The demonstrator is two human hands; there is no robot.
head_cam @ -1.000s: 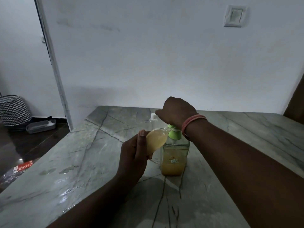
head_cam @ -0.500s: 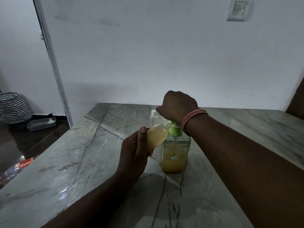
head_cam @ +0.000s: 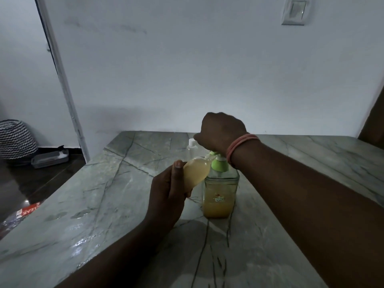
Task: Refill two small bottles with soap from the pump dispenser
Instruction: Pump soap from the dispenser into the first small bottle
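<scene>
While the dispenser's (head_cam: 220, 190) small label is unreadable, the left hand (head_cam: 168, 194) grips a tilted bottle (head_cam: 196, 171) at its nine o'clock; right hand (head_cam: 222, 132), fingers curled, presses the pump.

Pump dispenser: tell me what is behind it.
Behind the pump dispenser stands a small clear bottle with a white cap. The right hand and the held bottle cover its lower body, so its contents cannot be seen.

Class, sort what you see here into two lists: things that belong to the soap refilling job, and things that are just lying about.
Part of the job:
pump dispenser
small bottle in the left hand
second small bottle with white cap
left hand
right hand

Just lying about:
zigzag-patterned basket
plastic container on the floor
red-labelled packet
wall switch
</scene>
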